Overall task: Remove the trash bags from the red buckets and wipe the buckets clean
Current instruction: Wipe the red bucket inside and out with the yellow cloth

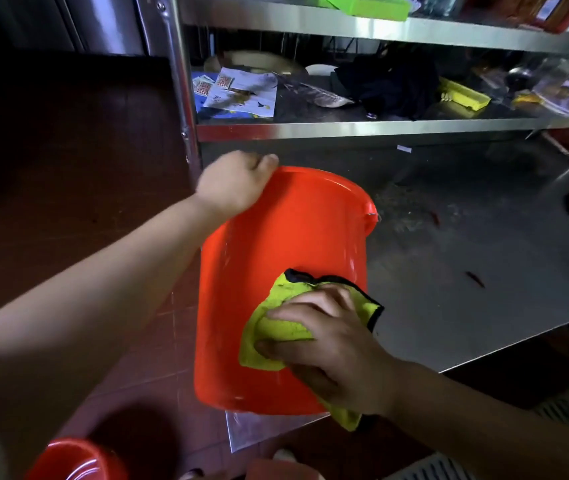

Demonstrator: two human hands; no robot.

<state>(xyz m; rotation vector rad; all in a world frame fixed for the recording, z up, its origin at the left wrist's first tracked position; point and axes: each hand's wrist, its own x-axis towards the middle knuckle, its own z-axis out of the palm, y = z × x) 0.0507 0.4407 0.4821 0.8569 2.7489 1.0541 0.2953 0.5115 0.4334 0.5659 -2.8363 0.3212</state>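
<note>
The left hand [233, 183] reaches forward with the arm stretched out from the lower left, wrist bent slightly, and grips the far rim of the red bucket [276, 244]. Its thumb lies along the top of the rim; the other fingers curl over the edge and out of sight. The bucket is tipped on its side, mouth pointing away toward the shelving, with its outer wall turned up and its base near the front corner of the steel table [484, 306].

The right hand [324, 344] comes in from the lower right, forearm angled up across the table edge. It presses a yellow-green cloth [286, 327] with a dark hem flat against the bucket's outer wall, near the base. The fingers are spread and bent lightly over the bunched cloth, the thumb tucked along its lower fold, and a corner of the cloth hangs below the wrist.

A second red bucket [75, 459] shows at the bottom left, on the tiled floor [137, 341]; only part of its rim is visible. On the shelf [345, 128] behind lie printed papers [241, 95] and what may be a dark bag [390, 84], blurred.
</note>
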